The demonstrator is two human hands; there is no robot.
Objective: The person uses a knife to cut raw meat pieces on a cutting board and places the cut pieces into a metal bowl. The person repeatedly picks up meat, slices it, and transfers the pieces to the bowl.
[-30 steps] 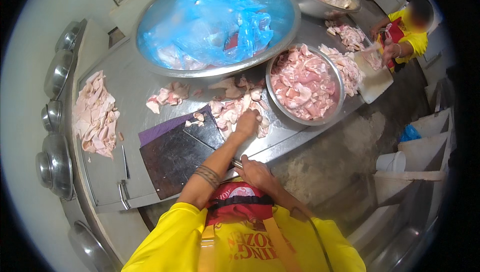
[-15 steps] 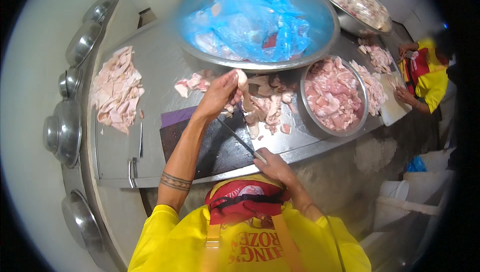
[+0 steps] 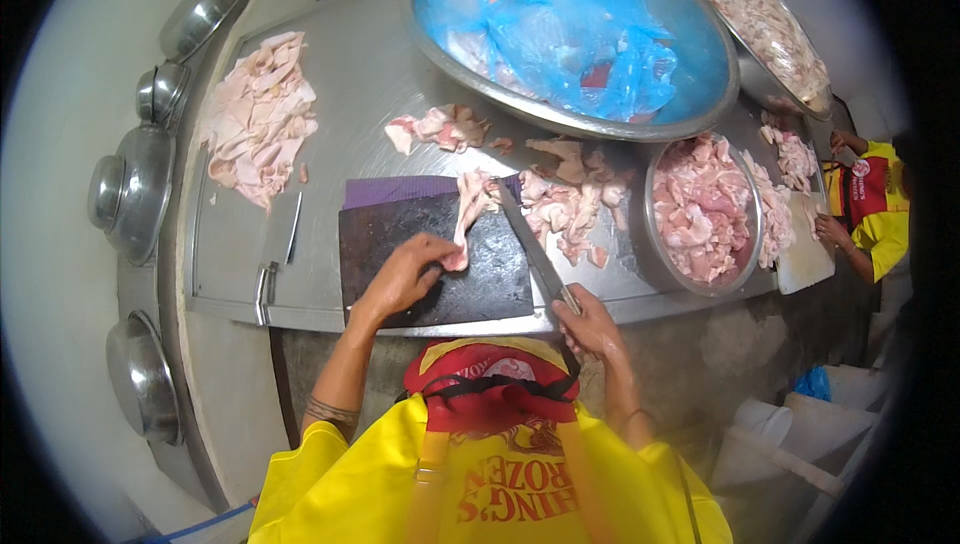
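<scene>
My left hand (image 3: 405, 271) pinches the near end of a pale strip of raw meat (image 3: 472, 206) that stretches over a black cutting board (image 3: 410, 274). In my right hand (image 3: 592, 324) is a long knife (image 3: 535, 252); its tip reaches the far end of the strip, though exact contact is hard to see. A purple sheet or board (image 3: 392, 191) shows beyond the black board's far edge. Just right of the board lies a pile of raw meat pieces (image 3: 567, 209), and a smaller heap (image 3: 440, 128) sits farther back.
Pale meat slices (image 3: 258, 129) are piled at left, near another knife (image 3: 287, 229). Behind stands a big steel basin (image 3: 575, 122) with blue plastic; a bowl of meat (image 3: 703, 209) is at right. A co-worker (image 3: 868, 199) works at a white board (image 3: 806, 256). Bowls (image 3: 138, 194) line the left wall.
My left hand has come down and nearer with the strip, which now stretches over the board. The knife has swung up to the strip's far end. The view has shifted.
</scene>
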